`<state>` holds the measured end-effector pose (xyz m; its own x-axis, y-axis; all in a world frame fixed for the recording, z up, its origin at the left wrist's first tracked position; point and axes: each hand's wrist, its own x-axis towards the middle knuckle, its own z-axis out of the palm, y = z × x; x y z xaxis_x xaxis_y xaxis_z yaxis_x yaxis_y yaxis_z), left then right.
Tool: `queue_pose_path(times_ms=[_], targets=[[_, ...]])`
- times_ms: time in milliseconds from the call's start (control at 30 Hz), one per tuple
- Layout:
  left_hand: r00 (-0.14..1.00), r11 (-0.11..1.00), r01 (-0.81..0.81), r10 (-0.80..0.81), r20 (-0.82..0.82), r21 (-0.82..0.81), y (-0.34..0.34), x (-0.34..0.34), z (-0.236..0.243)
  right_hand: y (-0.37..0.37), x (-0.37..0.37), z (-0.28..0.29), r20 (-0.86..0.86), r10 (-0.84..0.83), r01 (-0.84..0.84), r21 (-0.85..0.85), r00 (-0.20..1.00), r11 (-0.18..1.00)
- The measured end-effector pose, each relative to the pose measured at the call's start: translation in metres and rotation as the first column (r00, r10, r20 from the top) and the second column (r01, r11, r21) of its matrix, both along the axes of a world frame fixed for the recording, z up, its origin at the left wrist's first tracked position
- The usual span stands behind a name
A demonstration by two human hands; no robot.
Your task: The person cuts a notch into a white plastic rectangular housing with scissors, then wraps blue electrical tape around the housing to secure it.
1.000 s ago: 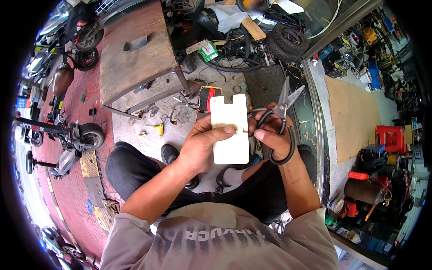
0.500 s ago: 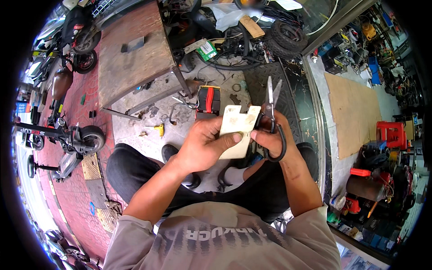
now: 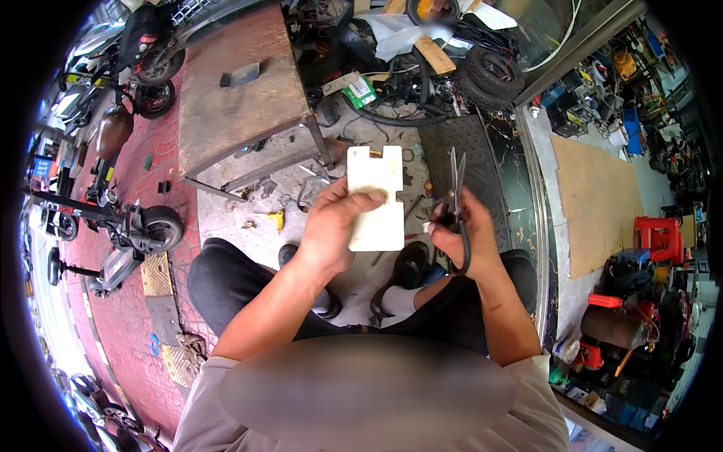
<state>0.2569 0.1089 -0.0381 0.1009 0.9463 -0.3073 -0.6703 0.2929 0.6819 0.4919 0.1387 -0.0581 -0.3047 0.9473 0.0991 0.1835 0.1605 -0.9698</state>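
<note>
My left hand [image 3: 327, 230] is closed on a flat cream-white plastic-looking sheet [image 3: 376, 232], its thumb lying across the face. The sheet stands roughly upright, with a square notch in its top edge and a small nick in its right edge. To its right, apart from it, my right hand [image 3: 473, 233] grips a pair of scissors [image 3: 456, 184] by the black handles. The blades point away from me and are slightly parted. A small pale bit [image 3: 427, 226] shows at the right fingertips; I cannot make out its kind.
A worn wooden table [image 3: 233, 98] stands at far left. Beyond my hands lie a green-and-white box [image 3: 359, 92], cables and a tyre [image 3: 489, 79]. A yellow-handled tool [image 3: 277, 219] rests on the floor. Scooters [image 3: 154, 230] are on the left; a red stool [image 3: 657, 239] is right.
The scissors and my right hand have drawn away from the sheet, and the blades have come closer together. My left hand has turned the sheet straighter, covering the red-and-black thing behind it.
</note>
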Motion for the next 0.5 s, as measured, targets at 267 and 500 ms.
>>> queue_pose_path(times_ms=[267,500], targets=[[0.998,0.999,0.037,-0.038,0.045,0.011,0.001,-0.005,-0.004,0.014,0.021,-0.016,0.144,-0.27,0.26,0.084,0.952,0.962],[0.997,1.0,-0.025,0.026,0.072,-0.014,-0.008,-0.02,0.002,0.023,0.011,-0.001,0.641,-0.092,0.049,0.085,0.762,0.995]])
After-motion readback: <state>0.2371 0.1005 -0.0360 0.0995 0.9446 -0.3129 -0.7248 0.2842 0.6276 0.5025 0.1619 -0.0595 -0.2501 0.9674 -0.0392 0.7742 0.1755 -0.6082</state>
